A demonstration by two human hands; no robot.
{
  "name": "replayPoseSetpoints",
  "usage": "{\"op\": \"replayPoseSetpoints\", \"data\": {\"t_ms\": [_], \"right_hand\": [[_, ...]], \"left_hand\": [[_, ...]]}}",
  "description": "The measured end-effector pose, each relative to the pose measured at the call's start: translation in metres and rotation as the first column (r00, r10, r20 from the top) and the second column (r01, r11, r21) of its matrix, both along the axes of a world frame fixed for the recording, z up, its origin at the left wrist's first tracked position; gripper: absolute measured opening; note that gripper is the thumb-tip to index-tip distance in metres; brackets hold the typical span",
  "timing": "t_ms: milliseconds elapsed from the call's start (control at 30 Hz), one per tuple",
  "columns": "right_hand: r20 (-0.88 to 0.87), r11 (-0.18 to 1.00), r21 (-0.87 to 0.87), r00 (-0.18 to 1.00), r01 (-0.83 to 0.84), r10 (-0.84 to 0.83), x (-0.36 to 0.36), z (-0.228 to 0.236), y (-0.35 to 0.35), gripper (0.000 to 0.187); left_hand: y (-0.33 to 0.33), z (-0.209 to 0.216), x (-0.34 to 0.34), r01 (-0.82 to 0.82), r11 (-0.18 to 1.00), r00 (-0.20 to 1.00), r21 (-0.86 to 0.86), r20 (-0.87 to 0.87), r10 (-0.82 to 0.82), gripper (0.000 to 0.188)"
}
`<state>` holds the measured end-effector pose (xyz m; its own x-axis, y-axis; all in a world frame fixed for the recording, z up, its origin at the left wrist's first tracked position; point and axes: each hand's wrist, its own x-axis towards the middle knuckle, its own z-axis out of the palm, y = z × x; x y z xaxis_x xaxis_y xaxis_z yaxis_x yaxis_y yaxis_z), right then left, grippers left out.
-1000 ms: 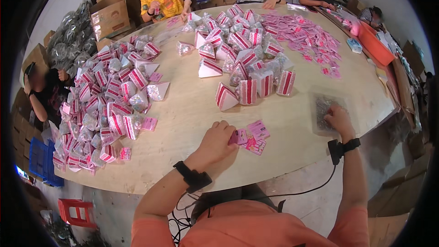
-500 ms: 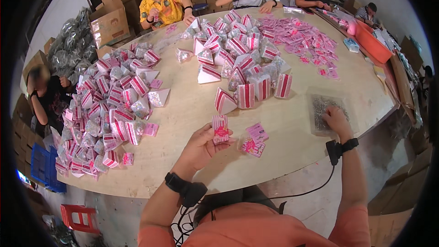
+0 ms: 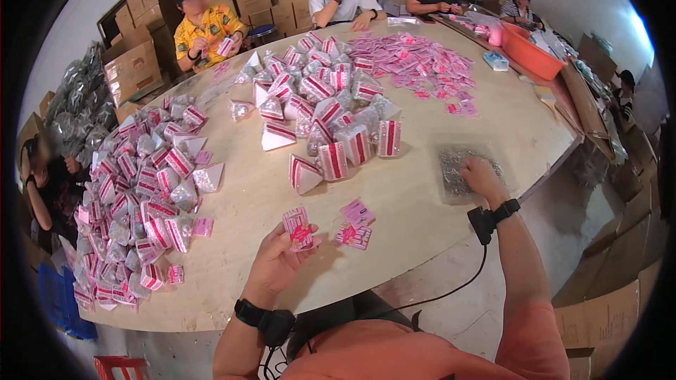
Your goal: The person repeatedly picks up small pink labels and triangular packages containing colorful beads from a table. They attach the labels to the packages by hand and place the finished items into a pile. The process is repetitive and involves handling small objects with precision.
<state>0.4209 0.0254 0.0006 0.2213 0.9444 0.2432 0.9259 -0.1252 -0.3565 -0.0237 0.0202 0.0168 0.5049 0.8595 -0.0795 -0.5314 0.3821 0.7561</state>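
Your left hand [image 3: 276, 262] was pinching a flat pink-and-white striped packet [image 3: 298, 228] between thumb and fingertips, held up just above the near edge of the big round wooden table [image 3: 422, 204], while your right hand [image 3: 482, 176] lay spread and open on a clear bag of small silvery pieces [image 3: 461, 169] near the table's right edge — resting on it rather than gripping it, as far as the view allowed. The hold on the packet looked light and caught only its lower end, so the likeliest slip was the packet twisting out of your fingers and dropping past the near edge to the floor, since your hand sat right over that edge. Two more flat pink packets [image 3: 355, 225] lay loose just to the right of it, near the same edge; a careless sweep of your left wrist could have pushed them off as well. The bag under your right hand sat close to the right edge too, and a drag toward yourself might have tipped it over and spilled the silvery pieces. The folded triangular packets [image 3: 334, 158] standing toward the middle of the table were well apart from both hands, and the heap [image 3: 141, 204] along the left edge was farther off, so I judged those at little risk — a long reach across might have toppled the nearest ones.
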Motion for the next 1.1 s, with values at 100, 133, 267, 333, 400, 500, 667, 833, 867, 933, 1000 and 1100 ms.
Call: {"op": "replayPoseSetpoints", "data": {"t_ms": [100,133,267,333,400,500,667,833,867,933,1000,1100], "right_hand": [[-0.096,0.995,-0.042,0.992,-0.086,0.082,-0.007,0.011,-0.004,0.01],[-0.143,0.991,-0.059,0.984,-0.118,0.109,-0.009,0.016,-0.007,0.009],[-0.175,0.984,-0.051,0.971,-0.173,0.162,-0.008,0.012,-0.008,0.009],[-0.16,0.984,-0.046,0.973,-0.175,0.166,-0.007,0.009,-0.005,0.008],[-0.169,0.988,0.016,0.974,-0.152,0.153,-0.009,0.015,-0.006,0.008],[-0.131,0.993,0.056,0.985,-0.108,0.115,-0.02,0.032,-0.008,0.008],[-0.039,0.986,0.128,0.993,-0.105,0.111,-0.014,0.036,-0.004,0.008],[-0.118,0.985,0.139,0.986,-0.098,0.115,-0.015,0.05,-0.01,0.008],[-0.152,0.987,0.141,0.984,-0.072,0.094,-0.016,0.053,-0.011,0.008],[-0.218,0.99,0.143,0.975,-0.017,0.048,-0.018,0.06,-0.014,0.008],[-0.266,0.977,0.211,0.963,0.023,0.035,-0.008,0.055,-0.01,0.009],[-0.191,0.986,0.165,0.981,-0.005,0.037,-0.012,0.055,-0.011,0.01]], "left_hand": [[-0.003,-0.003,-0.002,-0.014,1.0,1.0,-0.026,0.01,0.014,0.042],[-0.004,-0.004,0.0,-0.015,1.0,1.0,-0.027,-0.003,0.015,0.042],[-0.005,-0.009,0.003,-0.048,0.999,0.999,-0.019,-0.024,0.047,0.041],[-0.004,-0.009,0.001,-0.022,0.998,1.0,-0.055,0.007,0.022,0.043],[-0.003,-0.007,0.001,-0.011,0.998,1.0,-0.067,0.014,0.012,0.045],[-0.006,-0.008,0.001,-0.027,0.999,0.999,-0.037,-0.025,0.026,0.043],[-0.008,-0.011,0.0,-0.033,0.999,0.996,0.0,-0.081,0.033,0.041],[-0.009,-0.012,0.001,-0.022,1.0,0.998,-0.001,-0.066,0.022,0.04],[-0.009,-0.012,0.001,-0.022,1.0,0.998,-0.006,-0.063,0.022,0.04],[-0.009,-0.012,-0.001,-0.019,1.0,0.998,0.002,-0.057,0.019,0.04],[-0.01,-0.014,-0.001,-0.02,1.0,0.998,-0.001,-0.054,0.02,0.04],[-0.009,-0.016,-0.002,-0.028,0.999,0.999,-0.04,-0.04,0.026,0.041]]}}
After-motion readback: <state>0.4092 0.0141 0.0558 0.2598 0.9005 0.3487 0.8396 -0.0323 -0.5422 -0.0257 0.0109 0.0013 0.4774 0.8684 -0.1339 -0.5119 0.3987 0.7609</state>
